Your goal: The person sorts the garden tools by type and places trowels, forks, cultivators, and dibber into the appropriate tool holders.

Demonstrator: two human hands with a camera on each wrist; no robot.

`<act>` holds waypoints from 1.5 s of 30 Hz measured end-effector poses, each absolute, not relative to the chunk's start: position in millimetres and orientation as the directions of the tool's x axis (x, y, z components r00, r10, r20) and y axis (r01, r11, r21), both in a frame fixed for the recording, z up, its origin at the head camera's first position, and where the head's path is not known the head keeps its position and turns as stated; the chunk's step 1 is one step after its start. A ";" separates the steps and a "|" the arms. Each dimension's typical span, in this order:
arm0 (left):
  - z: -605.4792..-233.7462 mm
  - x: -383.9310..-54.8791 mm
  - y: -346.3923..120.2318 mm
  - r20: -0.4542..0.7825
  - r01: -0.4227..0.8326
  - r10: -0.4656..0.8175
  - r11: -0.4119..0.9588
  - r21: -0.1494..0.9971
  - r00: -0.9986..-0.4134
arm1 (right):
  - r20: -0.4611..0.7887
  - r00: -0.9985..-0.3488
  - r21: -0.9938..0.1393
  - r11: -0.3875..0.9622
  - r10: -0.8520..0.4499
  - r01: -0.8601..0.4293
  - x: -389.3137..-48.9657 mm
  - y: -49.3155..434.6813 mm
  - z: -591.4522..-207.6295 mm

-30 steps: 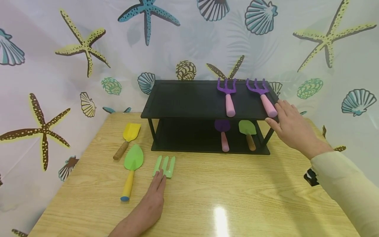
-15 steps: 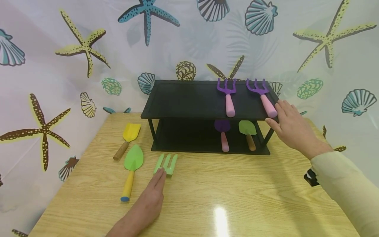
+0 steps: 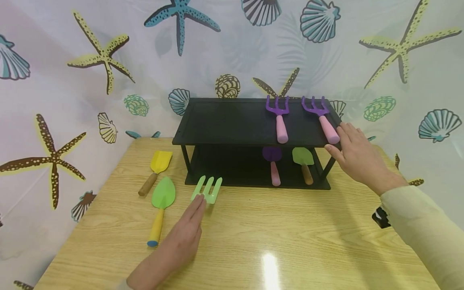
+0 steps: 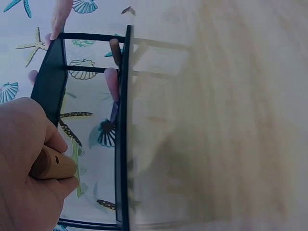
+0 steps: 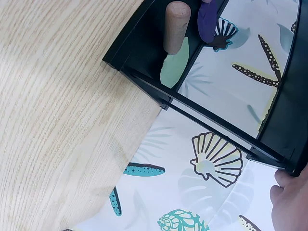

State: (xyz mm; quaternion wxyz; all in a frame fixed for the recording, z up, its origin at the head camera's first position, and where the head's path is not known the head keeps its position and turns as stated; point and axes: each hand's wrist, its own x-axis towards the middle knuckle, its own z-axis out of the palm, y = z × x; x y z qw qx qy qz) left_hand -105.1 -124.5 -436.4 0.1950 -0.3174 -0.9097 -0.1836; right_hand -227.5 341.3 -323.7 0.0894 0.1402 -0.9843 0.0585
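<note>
A white cloth [image 3: 152, 86] printed with starfish and seashells hangs behind a wood-grain worktop [image 3: 253, 229]. A person's left grip [image 3: 185, 235] is curled around the wooden handle [image 4: 60, 162] of a light-green fork [image 3: 209, 198], whose three tines point away from the fingers and, seen from the head, overlap the front edge of a black two-tier shelf [image 3: 224, 123]. Just left of that grip lies a green trowel [image 3: 163, 195] with a yellow, blue-ended handle; farther off on the same side, beyond it, is a yellow shovel [image 3: 158, 165] with a wooden handle. The shelf stands ahead of the left grip and extends to its right, carrying two purple forks with pink handles [image 3: 281, 128] on top and, on the lower tier, a purple-bladed tool [image 3: 275, 171] with a pink handle beside a green-bladed tool [image 3: 306, 173] with a wooden one. The right grip [image 3: 357, 155], its fingers extended, rests at the upper tier's right edge, next to the nearer pink handle; a pale sleeve [image 3: 420, 221] covers the arm behind it.
</note>
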 end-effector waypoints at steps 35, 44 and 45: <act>-358.3 -110.9 -114.8 0.442 0.682 0.541 0.677 0.276 -0.716 | 0.197 -0.944 -0.085 0.955 -0.265 -0.285 -228.3 342.1 -324.1; -347.1 -110.8 -114.9 0.429 0.680 0.544 0.674 0.288 -0.721 | 0.199 -0.943 -0.087 0.954 -0.266 -0.288 -228.0 342.2 -323.6; -346.2 -111.2 -114.8 0.436 0.685 0.547 0.671 0.283 -0.715 | 0.201 -0.943 -0.087 0.954 -0.267 -0.288 -227.9 342.3 -323.6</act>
